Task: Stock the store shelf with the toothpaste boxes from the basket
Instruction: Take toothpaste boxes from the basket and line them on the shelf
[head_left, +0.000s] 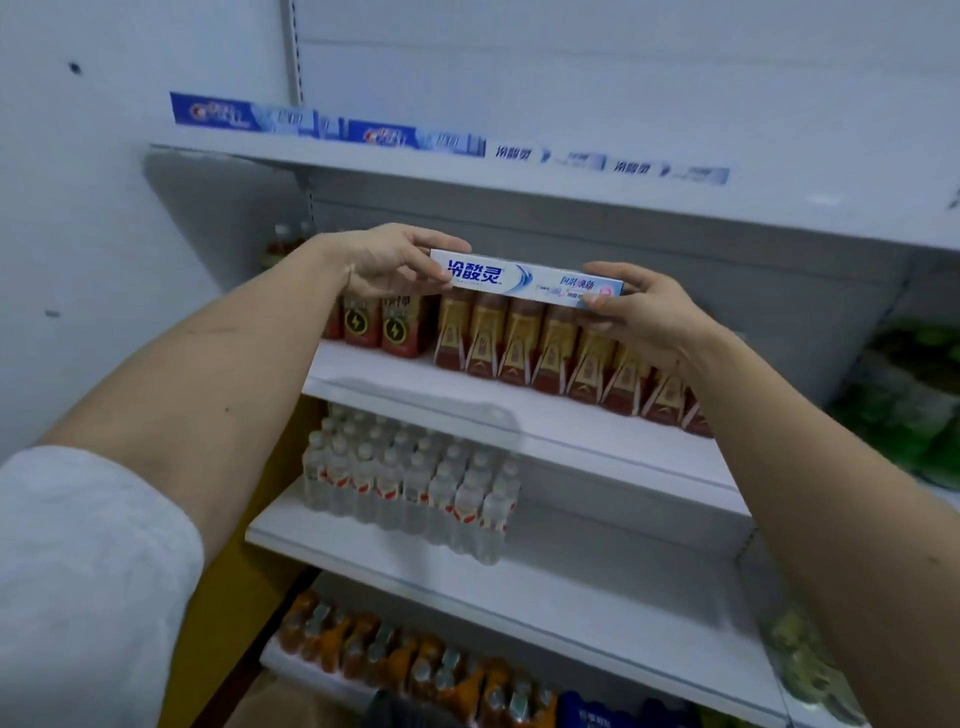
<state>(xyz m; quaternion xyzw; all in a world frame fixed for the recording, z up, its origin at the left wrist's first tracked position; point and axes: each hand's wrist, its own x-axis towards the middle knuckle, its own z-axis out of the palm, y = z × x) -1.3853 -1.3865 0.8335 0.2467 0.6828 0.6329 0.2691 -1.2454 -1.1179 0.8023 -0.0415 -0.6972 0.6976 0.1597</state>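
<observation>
While both hands (387, 260) (636, 306) grip toothpaste box (524, 278), top shelf (571, 195) holds four.

White toothpaste box (524, 278) with blue lettering, held level, long face toward camera, below top shelf (571, 189); four boxes (447, 137) stand in a row there

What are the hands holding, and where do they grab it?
One toothpaste box, held level in front of the shelves. The left hand pinches its left end and the right hand pinches its right end, fingers over the top edge.
</observation>
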